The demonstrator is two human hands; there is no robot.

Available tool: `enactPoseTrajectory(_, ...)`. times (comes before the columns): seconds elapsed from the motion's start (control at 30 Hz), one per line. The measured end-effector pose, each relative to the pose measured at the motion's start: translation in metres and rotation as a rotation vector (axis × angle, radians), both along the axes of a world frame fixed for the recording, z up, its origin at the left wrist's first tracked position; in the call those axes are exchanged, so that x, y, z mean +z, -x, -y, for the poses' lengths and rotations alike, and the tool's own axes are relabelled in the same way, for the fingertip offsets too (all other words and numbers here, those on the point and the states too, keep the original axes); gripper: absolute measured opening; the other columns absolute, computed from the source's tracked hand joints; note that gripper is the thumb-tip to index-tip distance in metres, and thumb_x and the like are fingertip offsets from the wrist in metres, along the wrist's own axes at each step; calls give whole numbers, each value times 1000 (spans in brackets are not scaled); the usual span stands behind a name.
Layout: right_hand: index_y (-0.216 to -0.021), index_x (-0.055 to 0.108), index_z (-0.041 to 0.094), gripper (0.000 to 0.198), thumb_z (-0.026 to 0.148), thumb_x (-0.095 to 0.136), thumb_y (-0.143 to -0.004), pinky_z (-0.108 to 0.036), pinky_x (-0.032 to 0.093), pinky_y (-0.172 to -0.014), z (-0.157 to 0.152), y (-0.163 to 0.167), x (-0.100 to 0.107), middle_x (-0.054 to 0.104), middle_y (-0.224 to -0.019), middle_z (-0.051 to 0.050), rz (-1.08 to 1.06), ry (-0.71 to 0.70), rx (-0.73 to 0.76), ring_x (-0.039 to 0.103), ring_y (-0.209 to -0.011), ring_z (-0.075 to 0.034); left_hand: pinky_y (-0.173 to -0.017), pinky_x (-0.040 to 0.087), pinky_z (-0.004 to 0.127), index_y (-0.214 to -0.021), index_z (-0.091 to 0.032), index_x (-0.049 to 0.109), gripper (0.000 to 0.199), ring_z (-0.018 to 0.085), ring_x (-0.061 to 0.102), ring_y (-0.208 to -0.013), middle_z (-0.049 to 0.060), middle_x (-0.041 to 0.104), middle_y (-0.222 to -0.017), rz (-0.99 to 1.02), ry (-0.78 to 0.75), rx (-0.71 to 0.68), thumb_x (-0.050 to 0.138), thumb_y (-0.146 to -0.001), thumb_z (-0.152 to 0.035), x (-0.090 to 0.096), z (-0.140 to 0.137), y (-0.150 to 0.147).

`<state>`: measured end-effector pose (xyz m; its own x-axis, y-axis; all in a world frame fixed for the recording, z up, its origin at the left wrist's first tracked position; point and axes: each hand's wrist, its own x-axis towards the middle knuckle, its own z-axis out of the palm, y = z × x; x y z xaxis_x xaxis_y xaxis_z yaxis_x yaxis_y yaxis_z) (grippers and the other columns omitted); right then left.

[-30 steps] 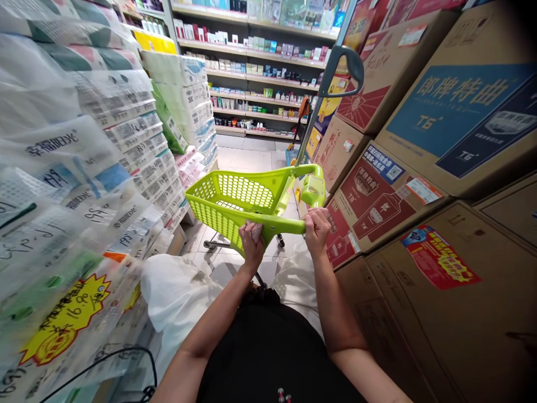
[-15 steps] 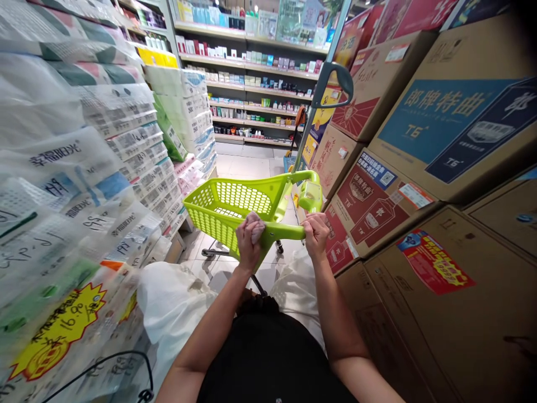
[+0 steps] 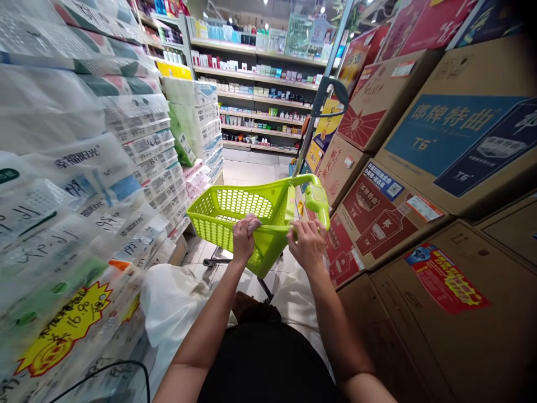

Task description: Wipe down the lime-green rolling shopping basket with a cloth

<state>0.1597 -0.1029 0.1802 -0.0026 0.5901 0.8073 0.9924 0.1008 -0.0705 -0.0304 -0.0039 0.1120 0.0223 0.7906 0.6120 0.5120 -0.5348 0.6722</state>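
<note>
The green shopping cart point(image 3: 243, 215) stands in a narrow shop aisle, right in front of the person, its basket bare so far as can be seen. The left hand point(image 3: 243, 238) is closed over the near rim with a small pale cloth point(image 3: 253, 224) pressed under the fingers. The right hand point(image 3: 308, 243) rests on the handle bar beside it, fingers curled loosely; whether it grips firmly cannot be told. The cart looks like light, stiff perforated plastic on wheels, so it should roll easily and could skate away under a push; the bar and rim are the natural places to hold. On the left, stacked packs of tissue paper point(image 3: 84, 168) in slippery film crowd close. On the right, a wall of cardboard boxes point(image 3: 440, 168) leans near, and a grey pole with a handle point(image 3: 325, 95) rises just beyond the cart. Shelves point(image 3: 260, 78) of small goods close the far end.
</note>
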Motion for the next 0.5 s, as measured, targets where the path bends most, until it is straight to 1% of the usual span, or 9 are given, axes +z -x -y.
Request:
enactPoseTrajectory(0.07, -112, 70, 22, 21, 27, 54, -100, -44, 29, -115, -4, 8, -6, 77, -105, -6, 33, 30, -10, 62, -102, -23, -106, 47, 48, -118, -22, 70, 37, 30, 61, -113, 11, 70, -118, 14, 51, 91, 51, -88, -9, -1, -5, 3)
enactPoseTrajectory(0.1, -113, 70, 22, 21, 29, 54, -101, -44, 27, -115, -6, 9, -9, 77, -105, -7, 39, 34, -15, 61, -102, -24, -105, 48, 47, -117, -23, 70, 36, 29, 61, -113, 11, 70, -118, 10, 56, 84, 51, -89, -9, -1, -6, 2)
enactPoseTrajectory(0.2, -116, 70, 22, 24, 35, 56, -101, -45, 25, -115, -12, 3, -17, 76, -106, -6, 34, 27, -28, 60, -104, -25, -107, 48, 44, -119, -24, 70, 40, 27, 60, -116, 9, 70, -124, -37, 2, -87, 49, -90, -7, 0, 0, -8)
enactPoseTrajectory(0.23, -115, 70, 23, 24, 35, 56, -101, -45, 24, -115, -14, 0, -19, 76, -106, -6, 32, 25, -31, 60, -105, -25, -108, 47, 43, -120, -25, 70, 42, 27, 60, -117, 8, 69, -125, -51, -14, -129, 49, -89, -6, 0, 1, -8)
enactPoseTrajectory(0.27, -114, 70, 23, 23, 35, 55, -102, -44, 24, -116, -15, -3, -20, 76, -106, -6, 33, 24, -33, 60, -106, -25, -108, 47, 43, -121, -25, 70, 45, 27, 60, -118, 8, 69, -126, -59, -17, -137, 48, -88, -5, -1, 0, -6)
enactPoseTrajectory(0.33, -113, 70, 24, 22, 35, 55, -102, -43, 24, -116, -16, -9, -22, 76, -107, -5, 41, 19, -29, 60, -108, -24, -107, 47, 45, -122, -24, 70, 51, 28, 60, -116, 9, 70, -123, -61, 14, -61, 48, -82, -1, -3, -9, 10)
enactPoseTrajectory(0.43, -111, 70, 25, 20, 33, 54, -102, -43, 23, -115, -17, -13, -24, 76, -107, -4, 37, 12, -17, 59, -109, -24, -108, 45, 49, -119, -22, 71, 55, 31, 60, -116, 12, 69, -120, -51, 95, 156, 48, -75, 2, -9, -27, 38)
enactPoseTrajectory(0.47, -108, 70, 25, 19, 32, 54, -101, -44, 23, -115, -18, -13, -24, 76, -105, -4, 25, 11, -17, 59, -109, -24, -108, 45, 50, -117, -21, 71, 54, 32, 60, -116, 13, 69, -119, -48, 109, 197, 48, -74, 2, -10, -31, 43)
enactPoseTrajectory(0.5, -105, 70, 25, 19, 31, 53, -101, -44, 23, -115, -19, -13, -25, 76, -102, -3, 11, 14, -19, 59, -109, -24, -108, 45, 50, -116, -21, 72, 53, 32, 61, -115, 13, 69, -118, -49, 109, 198, 48, -74, 1, -11, -31, 43)
